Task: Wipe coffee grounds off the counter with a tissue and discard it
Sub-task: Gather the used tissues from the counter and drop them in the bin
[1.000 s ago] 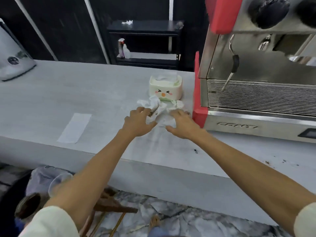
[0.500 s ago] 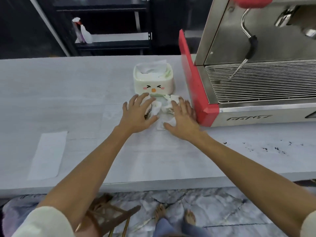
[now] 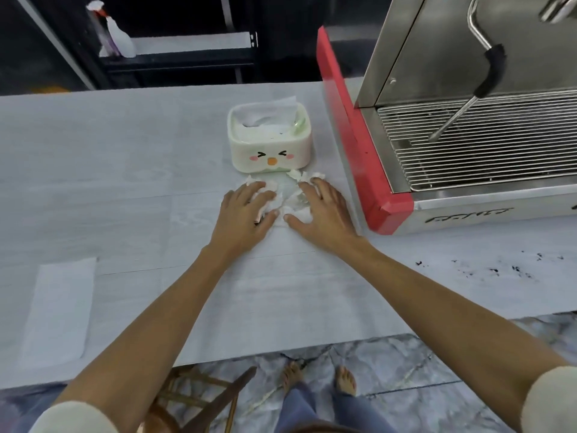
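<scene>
A crumpled white tissue (image 3: 290, 200) lies on the pale grey counter (image 3: 125, 170), just in front of a cream tissue box (image 3: 270, 151) with a cartoon face. My left hand (image 3: 245, 215) presses flat on the tissue's left part, fingers spread. On its right part rests my right hand (image 3: 323, 212), also flat. A brown stain shows at the tissue's edge under my left thumb. Dark coffee grounds (image 3: 493, 270) are scattered on the counter at the right, in front of the espresso machine (image 3: 452, 145).
The red-sided machine stands close to my right hand. A white paper strip (image 3: 59, 307) lies at the counter's left front. A wooden stool (image 3: 199, 398) and my bare feet (image 3: 318, 379) are below the edge. A spray bottle (image 3: 115, 35) sits on a dark shelf behind.
The view has tilted down and moved closer. Both hands have gone from gathering the tissue to lying flat on it, and have slid slightly toward the tissue box.
</scene>
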The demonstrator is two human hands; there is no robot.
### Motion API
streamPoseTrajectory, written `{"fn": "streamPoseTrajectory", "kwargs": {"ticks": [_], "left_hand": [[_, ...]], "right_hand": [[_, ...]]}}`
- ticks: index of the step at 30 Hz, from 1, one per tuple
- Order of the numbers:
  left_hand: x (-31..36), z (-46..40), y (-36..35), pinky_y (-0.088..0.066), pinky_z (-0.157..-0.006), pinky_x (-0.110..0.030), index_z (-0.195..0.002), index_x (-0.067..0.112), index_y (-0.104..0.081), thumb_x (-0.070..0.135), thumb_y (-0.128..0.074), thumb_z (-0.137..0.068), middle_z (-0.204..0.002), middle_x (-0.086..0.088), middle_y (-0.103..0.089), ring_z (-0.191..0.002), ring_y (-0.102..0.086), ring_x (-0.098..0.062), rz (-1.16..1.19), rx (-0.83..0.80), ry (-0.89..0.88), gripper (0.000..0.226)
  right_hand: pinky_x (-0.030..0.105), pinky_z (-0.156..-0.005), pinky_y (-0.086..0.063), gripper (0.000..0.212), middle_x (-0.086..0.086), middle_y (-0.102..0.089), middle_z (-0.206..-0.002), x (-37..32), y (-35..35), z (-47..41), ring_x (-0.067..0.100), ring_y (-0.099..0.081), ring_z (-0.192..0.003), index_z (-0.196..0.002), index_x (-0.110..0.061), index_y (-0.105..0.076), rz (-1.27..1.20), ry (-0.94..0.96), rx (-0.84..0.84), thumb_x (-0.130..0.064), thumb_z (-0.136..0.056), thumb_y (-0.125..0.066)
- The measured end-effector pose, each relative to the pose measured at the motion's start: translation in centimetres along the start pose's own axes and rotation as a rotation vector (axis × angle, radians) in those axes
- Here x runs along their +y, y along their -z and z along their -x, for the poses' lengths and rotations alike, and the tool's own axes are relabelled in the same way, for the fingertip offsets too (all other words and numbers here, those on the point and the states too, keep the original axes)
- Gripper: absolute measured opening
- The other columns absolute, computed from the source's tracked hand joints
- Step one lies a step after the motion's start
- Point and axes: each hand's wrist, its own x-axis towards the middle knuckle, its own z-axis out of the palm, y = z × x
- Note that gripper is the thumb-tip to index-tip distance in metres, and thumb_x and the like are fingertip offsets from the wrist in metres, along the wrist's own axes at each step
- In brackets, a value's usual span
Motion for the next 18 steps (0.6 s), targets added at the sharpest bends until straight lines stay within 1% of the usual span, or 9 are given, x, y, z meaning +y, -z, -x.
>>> {"fn": "streamPoseTrajectory", "kwargs": {"ticks": [4,7,10,14,16,18], "left_hand": [[-0.1,-0.2,-0.3,-0.043,-0.099,-0.048,-0.12,0.013,-0.067,0.039,-0.059,-0.097,-0.135,-0.008,-0.06,-0.122,-0.057,-0.028,0.056,0.037,-0.025,0.036],[-0.3,-0.1,-0.4,-0.043,-0.1,-0.049,-0.12,0.011,-0.068,0.035,-0.06,-0.097,-0.133,-0.009,-0.062,-0.122,-0.058,-0.027,0.089,0.036,-0.038,0.034],[-0.2,0.1,-0.4,-0.044,-0.099,-0.048,-0.12,0.01,-0.068,0.031,-0.061,-0.096,-0.13,-0.009,-0.063,-0.121,-0.058,-0.026,0.102,0.035,-0.052,0.032],[0.9,0.6,0.1,-0.047,-0.097,-0.039,-0.116,0.005,-0.069,0.024,-0.063,-0.095,-0.122,-0.01,-0.065,-0.113,-0.058,-0.024,0.13,0.092,-0.077,0.029],[1.5,1.0,0.2,-0.047,-0.097,-0.035,-0.116,0.004,-0.069,0.019,-0.067,-0.094,-0.121,-0.011,-0.065,-0.112,-0.056,-0.023,0.144,0.109,-0.073,0.027],[2.1,1.5,0.2,-0.047,-0.096,-0.032,-0.118,0.005,-0.069,0.018,-0.069,-0.094,-0.123,-0.01,-0.064,-0.114,-0.057,-0.024,0.156,0.103,-0.047,0.027]], "right_hand": [[0.038,-0.101,-0.038,0.053,0.004,-0.05,-0.122,-0.2,-0.6,-0.1,0.023,-0.044,-0.114,-0.124,-0.017,-0.053,-0.102,0.029,0.024,-0.043,-0.08,-0.066],[0.037,-0.097,-0.04,0.042,0.005,-0.052,-0.118,-0.2,-0.9,-0.1,0.023,-0.044,-0.111,-0.119,-0.013,-0.057,-0.178,0.036,0.041,-0.03,-0.083,-0.066],[0.034,-0.094,-0.04,0.032,0.005,-0.053,-0.115,-0.2,-1.0,0.1,0.021,-0.043,-0.109,-0.114,-0.009,-0.058,-0.239,0.046,0.05,-0.022,-0.086,-0.065],[0.026,-0.091,-0.039,0.028,0.005,-0.054,-0.113,0.0,-0.6,0.6,0.019,-0.044,-0.107,-0.113,-0.009,-0.057,-0.268,0.062,0.056,-0.016,-0.087,-0.064],[0.024,-0.091,-0.038,0.029,0.005,-0.055,-0.115,0.1,-0.3,1.0,0.018,-0.044,-0.108,-0.115,-0.008,-0.057,-0.291,0.064,0.049,-0.014,-0.087,-0.064],[0.024,-0.091,-0.038,0.03,0.005,-0.056,-0.116,0.1,0.1,1.4,0.017,-0.045,-0.109,-0.115,-0.008,-0.058,-0.313,0.063,0.047,-0.013,-0.087,-0.064]]}}
